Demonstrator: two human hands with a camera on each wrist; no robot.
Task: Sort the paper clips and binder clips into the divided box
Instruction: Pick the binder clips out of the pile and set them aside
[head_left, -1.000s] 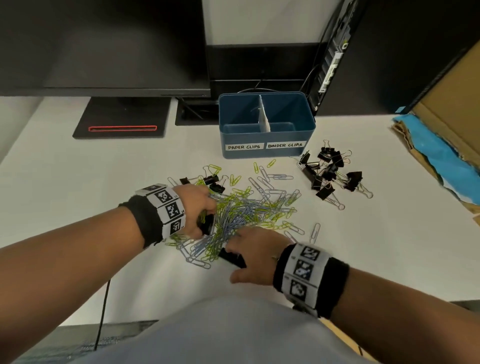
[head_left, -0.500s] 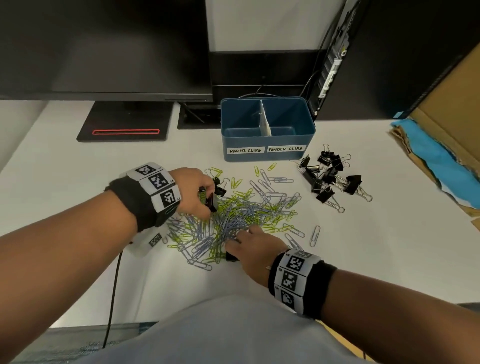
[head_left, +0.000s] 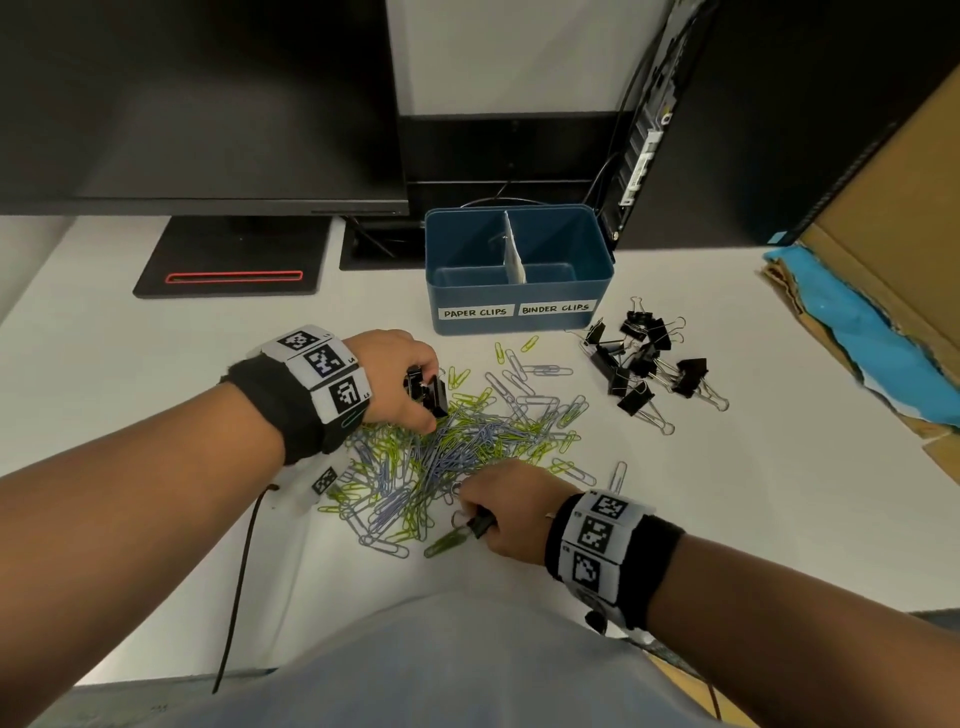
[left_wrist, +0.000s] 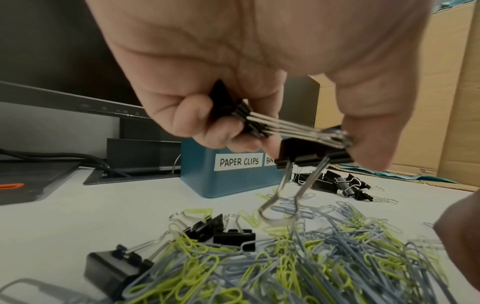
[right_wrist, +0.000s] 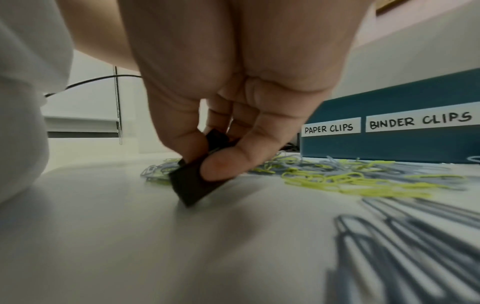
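Observation:
A blue divided box (head_left: 519, 299) labelled PAPER CLIPS and BINDER CLIPS stands at the back of the white desk. In front of it lies a heap of green and grey paper clips (head_left: 467, 447). My left hand (head_left: 410, 384) holds a few black binder clips (left_wrist: 298, 142) just above the heap's left side. Near the heap's front edge my right hand (head_left: 498, 509) pinches one black binder clip (right_wrist: 197, 181) against the desk. A pile of black binder clips (head_left: 644, 364) lies to the right of the box. More binder clips (left_wrist: 221, 232) sit among the paper clips.
A monitor (head_left: 197, 104) with a black base (head_left: 234, 265) stands at the back left. An open cardboard box (head_left: 883, 312) with blue lining is at the right. A black cable (head_left: 239, 582) hangs over the desk's front edge.
My left hand has lifted from the heap toward the box with binder clips in it. My right hand has shifted slightly along the heap's front edge, still pinching a clip.

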